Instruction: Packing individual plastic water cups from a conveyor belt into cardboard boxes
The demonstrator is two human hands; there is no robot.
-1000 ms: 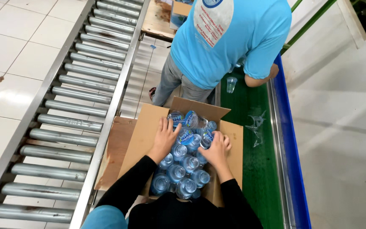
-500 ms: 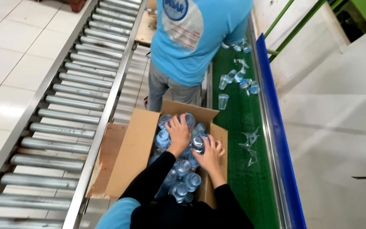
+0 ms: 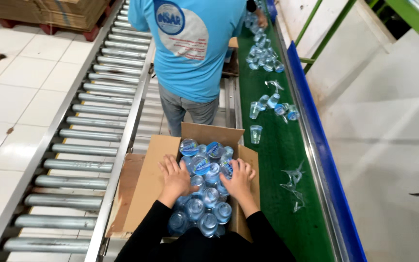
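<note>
Head view of a packing station. An open cardboard box [image 3: 146, 189] sits between a roller conveyor [image 3: 73, 145] on the left and a green belt [image 3: 277, 160] on the right. The box is nearly full of sealed water cups [image 3: 204, 194], lying in a loose top layer with blue foil lids showing; several tilt and overlap instead of lying level.

The left hand [image 3: 176, 178] lies flat on the cups at the left side of the box, fingers spread and palm down, gripping nothing. The right hand [image 3: 238, 179] rests on the cups at the right side, fingers curled loosely over two lids; whether it grips one cup cannot be told.

Progress, as judged from the layout: filling appears close to complete, since the cups reach the rim of the box. What seems left is settling the uneven top layer and closing the flaps [image 3: 212, 133], which stand open.

More cups [image 3: 267, 104] lie loose on the belt, one upright cup [image 3: 255, 134] just beyond the far right corner of the box. A co-worker in a blue shirt [image 3: 190, 48] stands directly beyond the box, back turned. A stack of flattened cartons [image 3: 44, 12] rests on the tiled floor at the upper left.
</note>
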